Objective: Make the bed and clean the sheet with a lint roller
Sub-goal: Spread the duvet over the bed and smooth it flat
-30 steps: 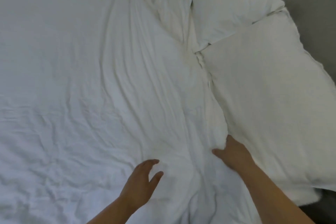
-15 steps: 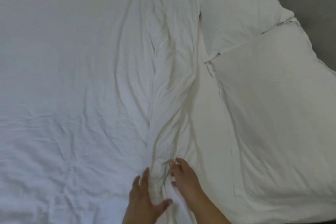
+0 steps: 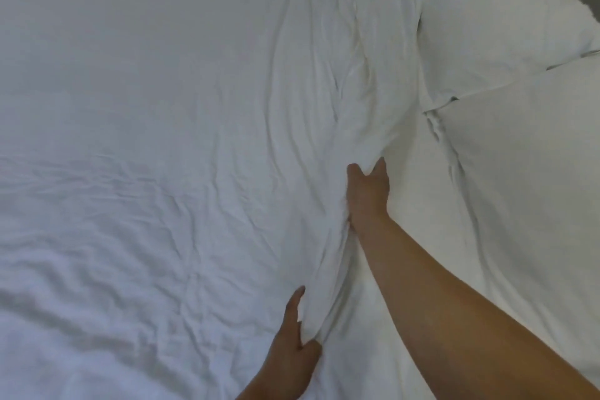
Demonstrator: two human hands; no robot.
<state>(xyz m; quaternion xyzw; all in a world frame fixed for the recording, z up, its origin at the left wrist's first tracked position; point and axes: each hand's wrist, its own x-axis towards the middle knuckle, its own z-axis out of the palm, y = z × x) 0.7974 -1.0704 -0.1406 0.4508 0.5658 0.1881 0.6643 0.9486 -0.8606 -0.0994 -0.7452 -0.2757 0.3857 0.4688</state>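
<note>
Left hand [image 3: 292, 347]: low in the head view, fingers [image 3: 293, 302] held together and laid straight against the left flank of a raised ridge [image 3: 328, 269] of bunched white fabric; thumb pressed into the ridge's near end from the right, so the fold is pinched between thumb and fingers.

Right hand [image 3: 367, 195]: farther up the same ridge, arm reaching in from the lower right. Thumb and one finger show as a spread V at the front of the hand; fabric sits bunched in that V. The remaining fingers are hidden under or behind the cloth, so how far they curl cannot be told.

Sheet [image 3: 146, 140]: white, covering the bed. To the left of both sets of fingers it lies broad and flat, with fine wrinkles nearer the viewer. The ridge runs from the left thumb past the right hand and onward beyond its fingertips into a wider band of creases.

Near pillow [image 3: 535, 204]: white, just right of the right hand and forearm, apart from the fingers.

Far pillow [image 3: 493, 26]: white, beyond the right fingertips and to their right, its edge meeting the near pillow.

Lint roller: not in view.
</note>
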